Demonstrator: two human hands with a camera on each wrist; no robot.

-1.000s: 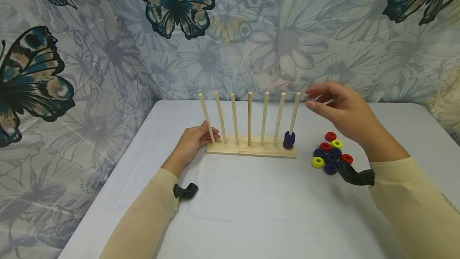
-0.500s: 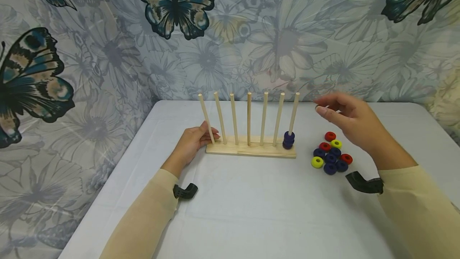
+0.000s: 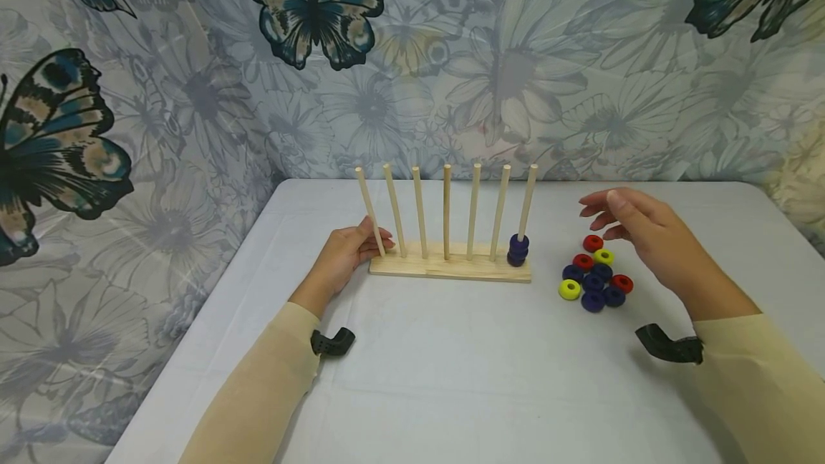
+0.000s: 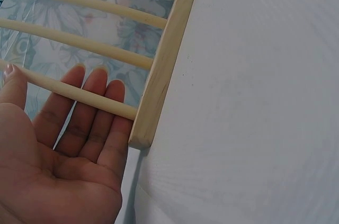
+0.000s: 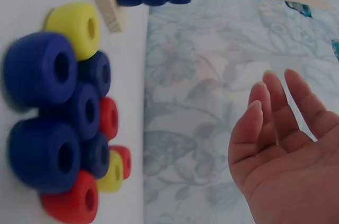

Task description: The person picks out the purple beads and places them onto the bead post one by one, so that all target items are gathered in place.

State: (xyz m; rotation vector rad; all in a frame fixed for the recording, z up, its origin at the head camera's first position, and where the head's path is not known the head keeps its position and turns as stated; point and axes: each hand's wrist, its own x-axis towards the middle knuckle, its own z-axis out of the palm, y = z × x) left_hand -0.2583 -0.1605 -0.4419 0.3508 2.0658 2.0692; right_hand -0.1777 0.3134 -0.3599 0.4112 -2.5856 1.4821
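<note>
A wooden stand [image 3: 450,272] with a row of upright pegs is on the table. My left hand [image 3: 348,253] is at its left end; in the left wrist view its fingers [image 4: 95,102] extend loosely behind the end peg [image 4: 85,96], with the thumb tip at that peg. Three dark blue rings [image 3: 518,250] are stacked on the rightmost peg [image 3: 528,199]. My right hand [image 3: 638,224], holding nothing, hovers right of the stand over the far side of a cluster of loose rings. Its fingers are relaxed in the right wrist view.
The loose rings lie close together right of the stand: several blue [image 3: 593,301], red [image 3: 622,283] and yellow [image 3: 570,289]. A white cloth [image 3: 451,364] covers the table. Behind it hangs a flowered backdrop [image 3: 412,106] with butterflies.
My right hand has moved away from the top of the rightmost peg, rightward and down toward the loose rings. The left hand, stand and blue stack look unchanged.
</note>
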